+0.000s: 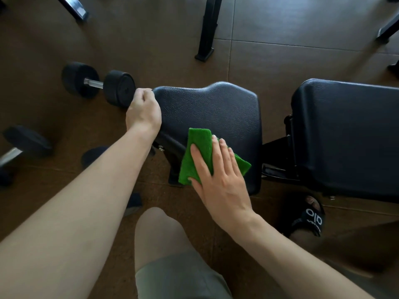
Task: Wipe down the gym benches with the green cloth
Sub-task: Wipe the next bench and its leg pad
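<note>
A black padded bench seat (216, 111) fills the middle of the head view, with the bench's longer back pad (345, 130) to its right. A folded green cloth (200, 152) lies on the seat's near left part. My right hand (218, 175) presses flat on the cloth with straight fingers. My left hand (143, 110) grips the seat's left edge with curled fingers.
Two black dumbbells lie on the brown floor at the left, one (98, 83) just beyond my left hand, another (19, 147) nearer. Black frame legs (208, 29) stand further back. My knee (159, 229) and a sandalled foot (306, 214) are below the bench.
</note>
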`<state>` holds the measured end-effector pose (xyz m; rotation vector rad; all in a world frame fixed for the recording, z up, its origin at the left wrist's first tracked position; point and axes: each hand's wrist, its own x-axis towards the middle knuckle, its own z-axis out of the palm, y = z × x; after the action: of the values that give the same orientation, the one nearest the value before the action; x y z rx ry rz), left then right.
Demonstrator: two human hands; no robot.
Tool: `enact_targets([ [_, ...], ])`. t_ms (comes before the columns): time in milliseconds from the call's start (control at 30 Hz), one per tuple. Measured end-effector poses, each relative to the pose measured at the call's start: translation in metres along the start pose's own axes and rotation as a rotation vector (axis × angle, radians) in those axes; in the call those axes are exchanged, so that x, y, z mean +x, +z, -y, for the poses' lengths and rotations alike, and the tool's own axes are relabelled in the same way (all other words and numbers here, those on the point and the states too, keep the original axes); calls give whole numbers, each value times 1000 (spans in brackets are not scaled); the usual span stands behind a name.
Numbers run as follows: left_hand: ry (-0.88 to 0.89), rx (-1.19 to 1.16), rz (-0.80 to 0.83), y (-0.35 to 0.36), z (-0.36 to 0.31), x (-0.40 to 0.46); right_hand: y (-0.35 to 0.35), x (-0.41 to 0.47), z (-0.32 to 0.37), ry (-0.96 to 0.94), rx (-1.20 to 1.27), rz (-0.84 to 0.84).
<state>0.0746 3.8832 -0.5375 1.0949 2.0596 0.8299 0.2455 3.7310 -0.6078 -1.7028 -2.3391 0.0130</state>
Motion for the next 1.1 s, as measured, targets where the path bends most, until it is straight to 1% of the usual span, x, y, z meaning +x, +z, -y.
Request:
enact_targets([
  [133,3,33,11,1,-1,3,-1,61,27,8,57,4],
  [200,3,32,21,-1,-1,4,0,74,30,-1,49,-3],
  [267,8,27,10,-1,-1,3,1,62,22,-25,29,-44],
  [400,46,12,-32,1,0,-3,5,10,-1,-21,26,-140],
  [567,63,-1,-63,3,1,-8,21,-32,-49,-89,117,-277],
  [633,67,3,-88,3,1,-9,24,-36,-61,-79,222,-310],
  [700,74,0,-117,4,1,-11,21,-35,-62,-2,404,-315],
  [767,80,2,-148,7,2,-12,7,-24,-56,175,675,-327],
  [833,87,10,-170,9,1,-14,-16,2,-46,455,1062,-343],
  [867,80,19,-170,7,1,-15,-30,20,-41,569,1269,-335],
  [900,69,32,-153,6,0,-15,-45,39,-36,638,1451,-315],
  [933,54,52,-108,4,-4,-14,-59,57,-33,668,1597,-260],
  [967,24,73,-50,0,-8,-14,-71,73,-30,686,1742,-165],
  [1033,-62,80,74,-12,-18,-17,-99,98,-29,729,2051,126],
  [1067,-113,63,122,-19,-27,-22,-114,106,-31,746,2150,263],
  [1100,-143,46,155,-27,-37,-29,-129,113,-32,750,2216,361],
])
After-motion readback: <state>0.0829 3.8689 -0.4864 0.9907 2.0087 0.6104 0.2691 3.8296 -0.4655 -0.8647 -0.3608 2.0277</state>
